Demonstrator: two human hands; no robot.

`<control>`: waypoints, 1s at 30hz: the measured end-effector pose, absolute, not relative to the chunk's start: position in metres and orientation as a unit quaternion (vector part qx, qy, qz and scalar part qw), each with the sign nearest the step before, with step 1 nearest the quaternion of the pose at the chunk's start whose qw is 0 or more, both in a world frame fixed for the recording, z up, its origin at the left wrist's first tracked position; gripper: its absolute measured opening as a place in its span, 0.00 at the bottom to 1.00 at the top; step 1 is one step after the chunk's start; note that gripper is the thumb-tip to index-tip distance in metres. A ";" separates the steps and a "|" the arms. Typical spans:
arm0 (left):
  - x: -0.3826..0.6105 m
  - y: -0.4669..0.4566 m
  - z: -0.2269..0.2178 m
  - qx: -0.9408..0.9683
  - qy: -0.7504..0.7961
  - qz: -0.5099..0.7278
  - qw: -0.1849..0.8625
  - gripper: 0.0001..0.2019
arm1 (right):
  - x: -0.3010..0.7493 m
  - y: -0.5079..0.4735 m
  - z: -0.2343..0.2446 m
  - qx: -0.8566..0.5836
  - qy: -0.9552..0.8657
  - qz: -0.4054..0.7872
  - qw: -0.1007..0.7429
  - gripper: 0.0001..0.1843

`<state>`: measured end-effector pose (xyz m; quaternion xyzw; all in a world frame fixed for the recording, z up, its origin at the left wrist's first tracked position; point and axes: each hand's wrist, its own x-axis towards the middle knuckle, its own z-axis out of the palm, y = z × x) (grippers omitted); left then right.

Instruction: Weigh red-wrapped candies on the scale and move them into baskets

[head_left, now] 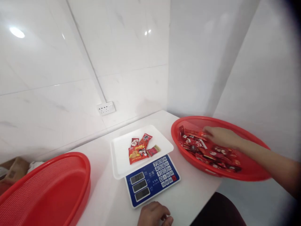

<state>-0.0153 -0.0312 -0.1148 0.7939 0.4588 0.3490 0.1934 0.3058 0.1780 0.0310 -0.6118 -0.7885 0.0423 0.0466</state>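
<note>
My right hand (219, 135) reaches into the red basket (254, 142) on the right, fingers closed on a red snack packet (198, 134) at the heap's far side. Many small red-wrapped snacks (211, 153) lie beneath it. Loosely curled on the table, my left hand (154, 214) holds nothing visible, just in front of the blue and white digital scale (152, 180). On the scale's white tray (119, 157) rest several packets, among them an orange-red snack bag (137, 153), a red packet (146, 138) and a small red and gold packet (153, 150).
Another red basket (58, 188) stands at the left, its visible inside bare. A cardboard box (15, 168) is behind it. White walls meet behind the white table (103, 185), and a socket (106, 108) sits on the back wall. A dark-clothed knee (218, 212) shows at the bottom.
</note>
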 end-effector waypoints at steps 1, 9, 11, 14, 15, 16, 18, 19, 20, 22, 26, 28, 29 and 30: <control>-0.015 -0.032 -0.115 0.788 0.462 0.353 0.205 0.11 | 0.297 0.168 0.039 -0.609 -0.785 0.047 0.103 0.09; -0.016 -0.043 -0.095 0.725 0.503 0.364 0.297 0.20 | 0.202 0.040 0.019 -0.386 -0.799 0.442 0.130 0.07; -0.015 -0.046 -0.084 0.726 0.510 0.347 0.303 0.24 | 0.182 0.021 0.000 -0.363 -0.792 0.478 0.115 0.05; -0.010 -0.048 -0.070 0.725 0.519 0.337 0.302 0.26 | 0.165 0.009 -0.021 -0.328 -0.762 0.540 0.144 0.07; -0.008 -0.049 -0.066 0.723 0.519 0.336 0.309 0.25 | 0.163 0.009 -0.025 -0.326 -0.753 0.551 0.156 0.08; -0.006 -0.050 -0.064 0.718 0.518 0.338 0.318 0.25 | 0.162 0.009 -0.029 -0.327 -0.748 0.555 0.162 0.10; -0.004 -0.051 -0.059 0.705 0.522 0.342 0.336 0.24 | 0.165 0.010 -0.034 -0.328 -0.746 0.559 0.156 0.12; -0.002 -0.051 -0.057 0.697 0.526 0.344 0.344 0.24 | 0.166 0.011 -0.036 -0.325 -0.745 0.563 0.148 0.13; -0.001 -0.052 -0.055 0.687 0.533 0.346 0.352 0.23 | 0.168 0.011 -0.038 -0.322 -0.744 0.568 0.142 0.13; 0.001 -0.053 -0.051 0.662 0.552 0.346 0.370 0.22 | 0.171 0.010 -0.040 -0.315 -0.738 0.580 0.137 0.15; 0.005 -0.054 -0.045 0.604 0.569 0.355 0.431 0.19 | 0.173 0.006 -0.043 -0.316 -0.733 0.589 0.125 0.19; 0.006 -0.053 -0.044 0.575 0.581 0.354 0.453 0.18 | 0.174 0.005 -0.043 -0.322 -0.745 0.574 0.108 0.20; 0.007 -0.053 -0.045 0.567 0.585 0.351 0.462 0.18 | 0.174 0.005 -0.043 -0.323 -0.752 0.565 0.101 0.21; 0.007 -0.052 -0.046 0.562 0.587 0.347 0.468 0.18 | 0.175 0.004 -0.043 -0.322 -0.758 0.559 0.097 0.21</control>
